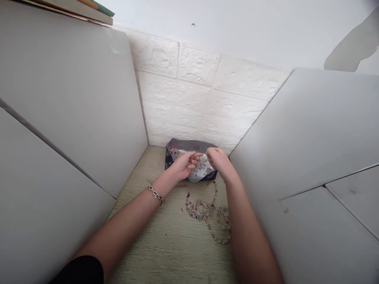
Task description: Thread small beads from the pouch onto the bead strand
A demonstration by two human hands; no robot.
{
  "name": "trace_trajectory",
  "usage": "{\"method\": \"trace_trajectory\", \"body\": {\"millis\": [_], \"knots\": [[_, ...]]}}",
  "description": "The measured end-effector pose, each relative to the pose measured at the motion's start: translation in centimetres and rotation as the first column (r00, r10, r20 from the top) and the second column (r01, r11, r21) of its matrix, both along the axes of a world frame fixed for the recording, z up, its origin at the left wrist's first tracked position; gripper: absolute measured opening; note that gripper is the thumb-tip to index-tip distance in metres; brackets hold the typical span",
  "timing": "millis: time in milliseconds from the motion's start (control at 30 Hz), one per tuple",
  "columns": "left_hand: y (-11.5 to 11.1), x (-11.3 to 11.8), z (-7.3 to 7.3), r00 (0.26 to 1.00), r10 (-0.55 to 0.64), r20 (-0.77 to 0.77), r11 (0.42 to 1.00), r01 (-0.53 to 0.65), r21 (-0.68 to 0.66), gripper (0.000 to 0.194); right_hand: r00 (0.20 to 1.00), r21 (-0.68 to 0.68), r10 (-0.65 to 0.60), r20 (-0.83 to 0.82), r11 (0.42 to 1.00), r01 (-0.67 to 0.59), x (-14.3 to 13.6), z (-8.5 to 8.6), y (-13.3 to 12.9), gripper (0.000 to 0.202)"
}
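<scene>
Beads (201,166) partly behind left hand (184,165)

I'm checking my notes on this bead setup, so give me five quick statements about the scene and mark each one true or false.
1. The left hand and the right hand are both at the open bag. True.
2. The chain bracelet is on the right wrist. False: the bracelet is on the left wrist.
3. Beads show inside the bag. True.
4. The bead strands hang from the wall. False: the bead strands lie on the greenish surface, on the near side of the bag.
5. The wall behind the bag has a white brick pattern. True.
</scene>
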State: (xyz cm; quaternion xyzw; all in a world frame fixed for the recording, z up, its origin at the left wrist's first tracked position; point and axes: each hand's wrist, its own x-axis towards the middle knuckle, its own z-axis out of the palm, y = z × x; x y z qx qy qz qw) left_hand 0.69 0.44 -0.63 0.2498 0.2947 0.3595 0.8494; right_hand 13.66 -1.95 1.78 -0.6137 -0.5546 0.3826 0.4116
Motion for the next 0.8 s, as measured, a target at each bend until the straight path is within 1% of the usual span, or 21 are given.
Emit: {"method": "trace_trajectory", "body": {"millis": [200,333,433,600,800], "knots": [[0.29,-0.13,0.38,1.000,-0.026,-0.012,0.997,0.027,0.074,0.014,1.000,0.014,0.024,-0.005,1.000,-0.023,0.09,-0.31,0.14,0.017],[0.38,-0.46,0.35,0.996,-0.087,0.016,0.991,0.085,0.102,0.016,0.997,0.076,0.071,-0.024,0.995,-0.069,0.30,0.00,-0.03,0.018],[0.49,-0.61,0.19,0.994,-0.105,0.018,0.985,0.101,0.142,0.015,0.996,0.104,0.086,-0.030,0.991,-0.082,0.47,0.36,-0.23,0.018],[0.48,-0.66,0.13,0.992,-0.124,0.016,0.980,0.120,0.160,0.004,0.994,0.117,0.107,-0.015,0.988,-0.104,0.37,0.64,-0.52,0.020],[0.08,-0.66,0.36,0.992,-0.125,-0.016,0.976,0.126,0.177,0.009,0.991,0.108,0.131,0.010,0.985,-0.131,0.27,0.56,-0.59,0.018]]}}
